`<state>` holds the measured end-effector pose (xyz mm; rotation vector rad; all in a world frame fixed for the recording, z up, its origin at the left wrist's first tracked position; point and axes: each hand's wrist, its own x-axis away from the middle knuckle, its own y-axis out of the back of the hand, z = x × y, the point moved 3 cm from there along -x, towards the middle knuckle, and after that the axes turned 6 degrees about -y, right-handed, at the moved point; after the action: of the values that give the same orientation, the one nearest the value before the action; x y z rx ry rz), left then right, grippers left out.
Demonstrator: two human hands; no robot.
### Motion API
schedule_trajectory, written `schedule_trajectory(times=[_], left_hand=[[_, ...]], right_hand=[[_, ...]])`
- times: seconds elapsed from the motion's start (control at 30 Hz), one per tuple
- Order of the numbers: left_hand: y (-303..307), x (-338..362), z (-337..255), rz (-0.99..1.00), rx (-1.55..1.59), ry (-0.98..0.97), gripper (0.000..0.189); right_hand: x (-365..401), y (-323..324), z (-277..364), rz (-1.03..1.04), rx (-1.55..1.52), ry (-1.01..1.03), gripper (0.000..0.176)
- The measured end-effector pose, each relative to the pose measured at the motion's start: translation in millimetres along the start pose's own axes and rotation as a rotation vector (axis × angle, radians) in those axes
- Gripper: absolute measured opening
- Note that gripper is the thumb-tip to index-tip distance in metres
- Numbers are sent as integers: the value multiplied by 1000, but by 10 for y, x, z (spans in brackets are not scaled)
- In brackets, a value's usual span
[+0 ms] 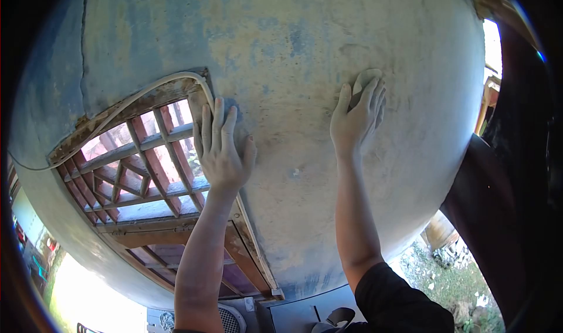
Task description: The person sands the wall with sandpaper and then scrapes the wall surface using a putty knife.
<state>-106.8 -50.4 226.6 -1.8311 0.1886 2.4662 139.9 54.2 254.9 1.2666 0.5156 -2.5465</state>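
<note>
Pad, thin, pale grey, paper-like (pixel 369 73), likely light, pliable, best gripped across its back, is held by right hand (pixel 355 120) at one-thirty, left hand (pixel 221 157) spread at nine o'clock.

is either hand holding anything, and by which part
The right hand holds a pale piece against the wall, fingers over its near part; the exact grip is hidden. The left hand holds nothing visible.
</note>
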Motion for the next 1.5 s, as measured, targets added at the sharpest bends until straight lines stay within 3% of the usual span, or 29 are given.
schedule_trajectory(times=[0.2,0.27,0.33,0.37,0.43,0.47,0.53,0.6,0.73,0.83,0.9,1.0,1.13,1.27,1.33,1.37,1.43,1.5], left_hand=[[-20,23,15,5,-8,-2,65],[-17,26,28,-4,-2,1,65],[-30,33,41,2,-14,-17,64],[-17,25,27,-5,-11,-21,64],[13,13,4,13,-10,-21,62],[13,18,-3,9,-10,-25,62],[-3,20,-6,10,-17,-15,61],[-10,12,-5,10,-23,-12,61],[-16,19,-13,-24,-21,4,56],[-20,28,7,-33,-19,-6,55],[-6,26,14,-23,-6,-5,55],[18,29,7,-33,22,-20,54],[-3,45,24,-65,28,-32,52],[-32,64,31,-66,9,-29,49],[-15,80,43,-63,30,-41,48],[-7,88,41,-63,48,-50,48],[-3,117,37,-65,80,-44,47],[12,127,37,-71,107,-43,46]], right_hand=[[-71,-7,10,118,47,-22,56],[139,9,240,126,-101,205,51],[552,110,416,405,-351,369,52],[697,92,281,396,-349,371,52],[956,-14,107,397,-142,777,54],[894,-10,1,391,-143,777,54],[446,171,-87,384,-242,333,56],[54,65,-78,275,-196,91,56],[-158,-124,243,169,-106,44,54],[235,-35,519,361,-77,238,53],[798,40,501,762,-127,825,51],[640,156,222,783,-4,999,50],[-127,-129,117,299,91,485,58],[-286,-238,482,176,46,274,61],[95,-103,703,455,-94,661,57],[231,-6,609,457,-93,663,57],[573,118,412,727,-18,1209,55],[361,116,246,733,87,1238,53]])
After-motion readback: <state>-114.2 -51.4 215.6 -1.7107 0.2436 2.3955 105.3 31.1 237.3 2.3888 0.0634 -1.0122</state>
